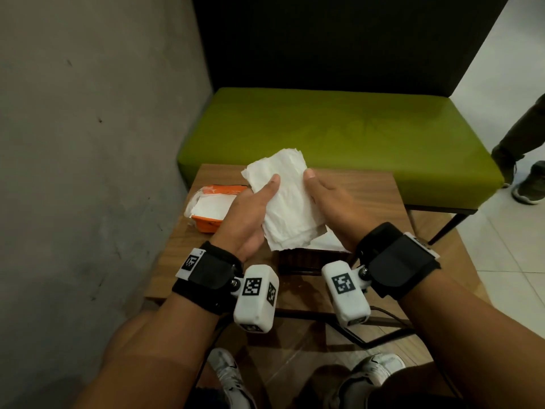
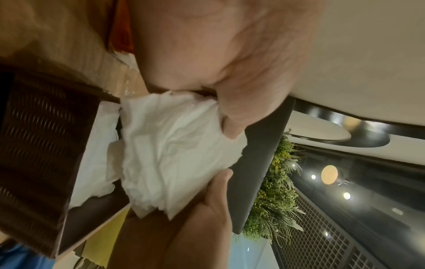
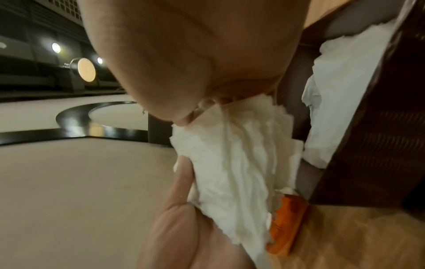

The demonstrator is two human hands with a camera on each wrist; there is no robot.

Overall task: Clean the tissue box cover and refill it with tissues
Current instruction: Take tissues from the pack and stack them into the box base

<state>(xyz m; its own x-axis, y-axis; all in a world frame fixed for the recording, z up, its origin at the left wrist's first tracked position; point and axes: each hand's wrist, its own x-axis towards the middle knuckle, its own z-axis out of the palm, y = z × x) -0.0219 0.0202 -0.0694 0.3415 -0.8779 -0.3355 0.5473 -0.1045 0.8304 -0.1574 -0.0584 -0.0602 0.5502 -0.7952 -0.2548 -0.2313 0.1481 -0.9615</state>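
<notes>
A stack of white tissues [image 1: 287, 202] hangs above the small wooden table [image 1: 368, 196], held between both hands. My left hand [image 1: 253, 208] grips its left edge with the thumb laid across the top. My right hand [image 1: 327, 199] holds the right edge, thumb on top. The same stack of tissues [image 2: 174, 154] fills the left wrist view, and the stack of tissues [image 3: 239, 167] shows in the right wrist view. Under the hands stands the dark brown woven tissue box cover [image 1: 306, 259], open on top with white tissues [image 2: 96, 163] inside. An opened orange tissue pack [image 1: 211, 206] lies at the table's left.
A grey concrete wall [image 1: 88, 143] runs close along the left of the table. A green bench seat [image 1: 339, 134] stands behind it with a dark backrest. Another person's legs and shoe [image 1: 528, 184] are at the far right on the tiled floor.
</notes>
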